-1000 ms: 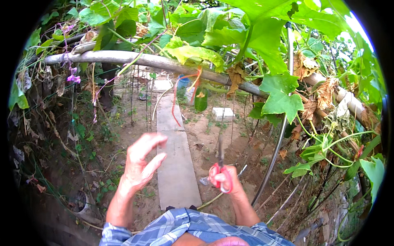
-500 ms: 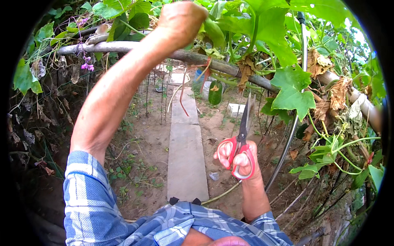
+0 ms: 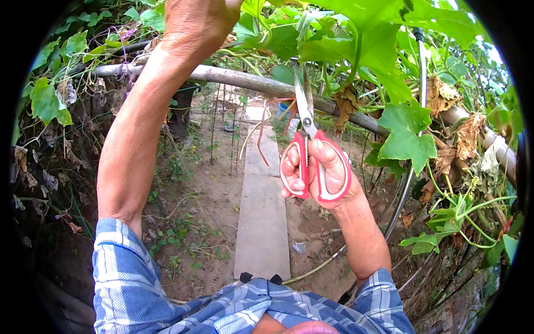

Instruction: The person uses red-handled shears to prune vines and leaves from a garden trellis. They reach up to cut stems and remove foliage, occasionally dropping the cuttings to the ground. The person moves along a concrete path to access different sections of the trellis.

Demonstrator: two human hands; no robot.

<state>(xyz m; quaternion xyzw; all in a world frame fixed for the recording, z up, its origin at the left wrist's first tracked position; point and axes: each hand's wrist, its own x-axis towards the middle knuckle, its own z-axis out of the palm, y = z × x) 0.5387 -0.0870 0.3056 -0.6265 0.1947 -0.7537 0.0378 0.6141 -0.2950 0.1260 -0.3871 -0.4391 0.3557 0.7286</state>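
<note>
My right hand [image 3: 332, 177] holds scissors [image 3: 306, 123], its fingers through their red handles with pale, toothed inner sides. The blades point upward, slightly apart, crossing in front of the wooden pole [image 3: 245, 79]. Their tips are close to the stems and a drooping leaf under the large green leaves [image 3: 374, 50]. Raised at the upper left, my left hand [image 3: 201, 25] is curled among the vines and partly cut off by the top edge. Whatever its fingers grip is hidden.
Below, a narrow concrete path [image 3: 262, 222] runs over bare soil with small weeds. A thin metal tube [image 3: 409, 183] curves down on the right, beside climbing vines and dry brown leaves [image 3: 470, 133]. Red string [image 3: 261, 146] hangs from the pole.
My right hand has lifted the scissors up and slightly left, bringing the blades to the foliage. My left hand has moved left and higher. The green gourd seen before is now hidden.
</note>
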